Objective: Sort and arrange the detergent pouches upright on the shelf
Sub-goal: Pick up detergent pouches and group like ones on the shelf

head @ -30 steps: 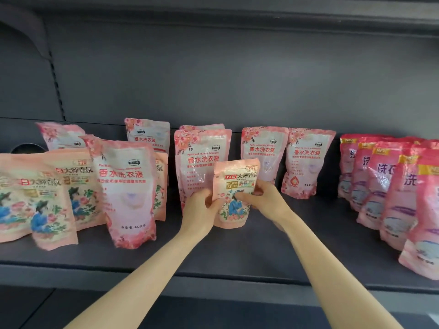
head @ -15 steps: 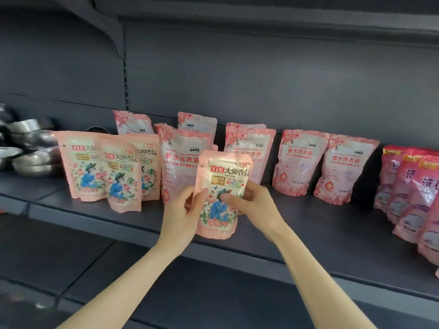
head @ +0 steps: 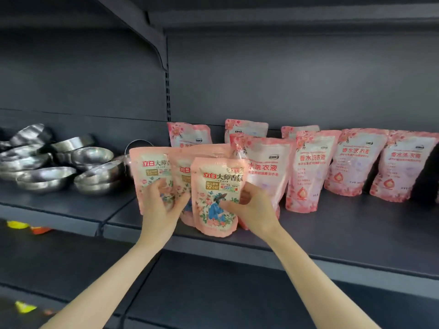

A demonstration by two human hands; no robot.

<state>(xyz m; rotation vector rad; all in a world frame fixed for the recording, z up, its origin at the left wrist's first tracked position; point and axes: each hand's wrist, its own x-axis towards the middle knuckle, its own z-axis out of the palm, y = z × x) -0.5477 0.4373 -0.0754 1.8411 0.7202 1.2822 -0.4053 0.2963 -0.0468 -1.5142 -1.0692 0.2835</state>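
— Where is the front peach pouch [head: 217, 198] sitting at this moment?
— It is standing upright just below the centre of the frame, at the front edge of the dark shelf [head: 344, 236]. I cannot tell whether its base is touching the board.
— Who is holding it?
— The right hand [head: 255, 207] is gripping its right edge. The thumb is lying across the printed front and the fingers are going behind.
— And the left hand [head: 164, 205]?
— It is hovering at the pouch's left edge, in front of more peach pouches [head: 149, 172] standing just behind. It is blurred, so I cannot tell whether its fingers are holding anything. The two hands are sitting apart, one on each side of the pouch.
— What is filling the right half of the frame?
— A row of pink pouches [head: 311, 169] is standing upright, running toward the right edge. A few more are leaning behind it, near the back panel [head: 297, 79].
— And the left?
— A heap of steel bowls [head: 59, 167] is lying stacked and tilted on the neighbouring shelf section, at centre left.
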